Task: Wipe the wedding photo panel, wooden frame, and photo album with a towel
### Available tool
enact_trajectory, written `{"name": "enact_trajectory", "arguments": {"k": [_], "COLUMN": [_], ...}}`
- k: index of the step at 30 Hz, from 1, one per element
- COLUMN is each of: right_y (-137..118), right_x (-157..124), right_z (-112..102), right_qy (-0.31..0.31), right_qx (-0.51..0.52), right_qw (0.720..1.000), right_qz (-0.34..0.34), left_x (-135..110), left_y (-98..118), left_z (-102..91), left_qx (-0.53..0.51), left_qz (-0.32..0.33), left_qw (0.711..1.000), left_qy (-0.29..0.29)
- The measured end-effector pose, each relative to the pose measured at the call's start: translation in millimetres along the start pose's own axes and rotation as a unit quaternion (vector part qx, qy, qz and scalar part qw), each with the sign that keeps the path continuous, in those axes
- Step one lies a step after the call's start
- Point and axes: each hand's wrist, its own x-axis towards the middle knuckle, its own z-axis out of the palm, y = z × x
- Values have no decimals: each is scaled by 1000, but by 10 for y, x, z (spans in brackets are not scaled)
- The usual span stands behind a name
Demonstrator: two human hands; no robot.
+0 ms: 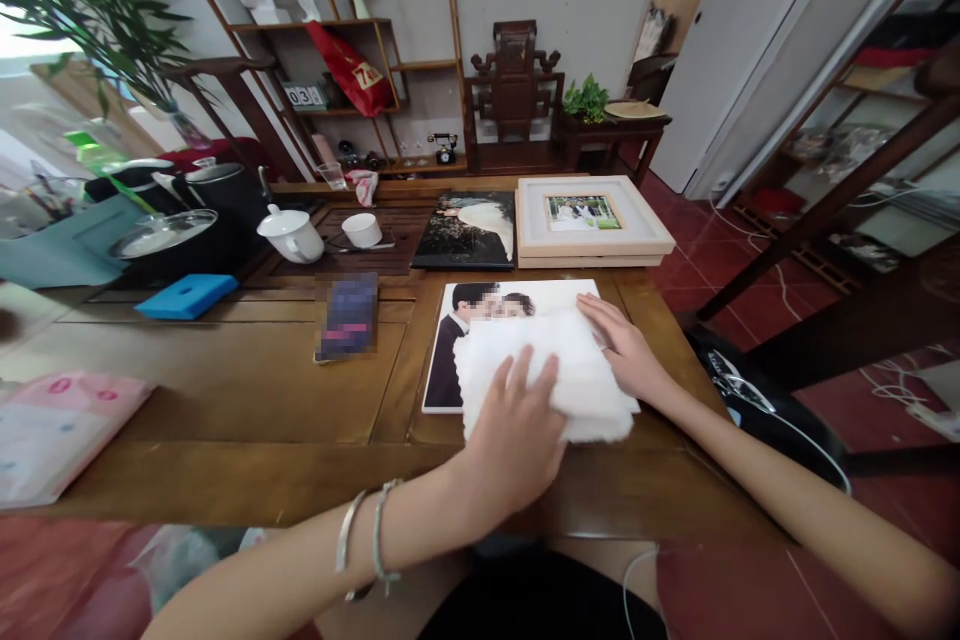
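A photo panel showing two people lies flat on the wooden table, near its front edge. Over its middle and right part is spread a white cloth with a ragged edge, hiding much of the picture. My left hand rests on the cloth, fingers stretched out and slightly apart, pressing from above. At the panel's right side my right hand lies with its fingers extended along the upper right corner, beside the cloth. Part of its fingers and palm edge is behind the cloth.
Behind the panel lie a dark photo panel and stacked light-wood frames. Leftward are a blurred dark booklet, a blue block, a white lidded cup, a white bowl and a pink-white packet.
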Motion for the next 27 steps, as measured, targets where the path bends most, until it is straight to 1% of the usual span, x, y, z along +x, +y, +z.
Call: {"name": "enact_trajectory", "arguments": {"k": [4,6,8,9,11,14,17,19,20,21,23,25,27], "right_y": [-15,-33,-43,-43,-27,21,60,67,65,59,40,15,-15], "right_x": [7,10,10,9,4,-7,-13,-13,-12,-11,-8,-4,1], "right_z": [-3,5,14,18,23,23,13,5,1,-1,-2,2,9], "right_qy": [-6,4,12,13,7,2,-3,-14,-17,-18,-15,-11,-5], "right_qx": [-2,-6,-7,-5,3,16,16,11,9,8,9,12,12], "right_qw": [1000,1000,1000,1000,1000,1000,1000,1000,1000,1000,1000,1000,1000], "right_qz": [-7,0,6,5,-7,-26,-22,-15,-12,-10,-9,-14,-21], "left_x": [473,671,775,782,707,417,89,-39,-59,-48,52,223,409], "left_y": [-247,-368,-422,-415,-332,-85,161,237,238,213,87,-130,-408], "left_z": [83,119,143,150,160,153,104,52,28,8,-14,-17,-14], "left_qx": [49,65,73,77,83,99,87,59,48,39,32,28,10], "left_qz": [-73,-87,-85,-81,-70,-33,12,26,28,27,14,3,25], "left_qw": [996,994,994,994,994,994,995,997,998,999,999,1000,999], "left_qy": [2,4,9,9,8,29,55,40,28,16,2,-9,-31]}}
